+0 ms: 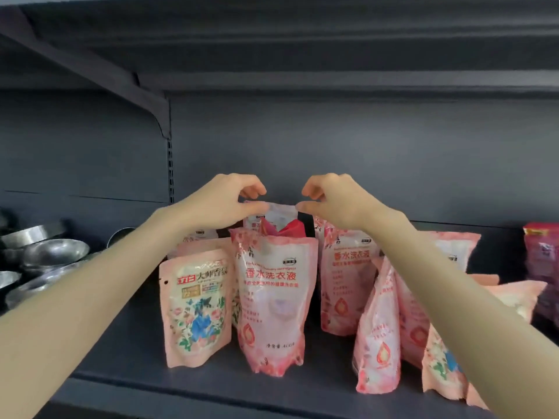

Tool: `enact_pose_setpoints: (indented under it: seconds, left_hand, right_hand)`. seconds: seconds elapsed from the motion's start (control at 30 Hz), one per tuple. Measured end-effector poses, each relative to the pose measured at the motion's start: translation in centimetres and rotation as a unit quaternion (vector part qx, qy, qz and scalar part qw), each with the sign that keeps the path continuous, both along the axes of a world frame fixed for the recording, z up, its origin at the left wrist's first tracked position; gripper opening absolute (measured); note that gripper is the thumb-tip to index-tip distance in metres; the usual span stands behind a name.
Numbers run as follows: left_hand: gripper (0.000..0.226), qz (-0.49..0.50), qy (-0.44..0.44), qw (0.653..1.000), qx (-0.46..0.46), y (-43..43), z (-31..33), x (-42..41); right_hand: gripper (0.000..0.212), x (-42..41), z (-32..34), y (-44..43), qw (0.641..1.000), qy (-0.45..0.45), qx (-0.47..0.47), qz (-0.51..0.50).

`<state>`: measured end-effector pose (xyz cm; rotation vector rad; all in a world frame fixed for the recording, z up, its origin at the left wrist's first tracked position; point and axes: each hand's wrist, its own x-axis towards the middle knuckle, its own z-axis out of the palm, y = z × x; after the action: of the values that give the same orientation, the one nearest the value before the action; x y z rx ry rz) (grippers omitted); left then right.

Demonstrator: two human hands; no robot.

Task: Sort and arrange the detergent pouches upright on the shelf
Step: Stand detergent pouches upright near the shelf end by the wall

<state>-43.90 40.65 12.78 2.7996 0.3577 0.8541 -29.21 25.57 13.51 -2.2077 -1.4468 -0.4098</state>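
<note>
Several pink detergent pouches stand on a dark grey shelf (145,337). At the back middle, a white-topped pouch (279,215) stands upright. My left hand (225,201) pinches its top left corner and my right hand (335,198) pinches its top right corner. In front of it stands a tall pink pouch (273,300) with a red pouch top (290,229) showing behind it. A floral pouch (196,306) stands to the left. More pink pouches (348,276) stand to the right, partly hidden by my right forearm.
Metal bowls (54,252) are stacked at the left end of the shelf. A pink pouch (514,294) lies flat at the right, and darker purple-red pouches (541,252) stand at the far right. Another shelf hangs overhead on a bracket (151,107).
</note>
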Motion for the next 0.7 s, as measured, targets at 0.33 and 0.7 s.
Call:
enact_pose_setpoints:
  seconds: [0.33,0.7]
  left_hand:
    - [0.031,-0.114,0.140,0.983,-0.038,9.3,0.7,7.9]
    - [0.014,-0.255,0.241,0.936,-0.017,13.3,-0.5,12.1]
  right_hand:
    - [0.034,1.7,0.4,5.6,0.994,0.011,-0.082,-0.074]
    - [0.023,1.5,-0.5,8.3,0.969,0.058,-0.195,-0.143]
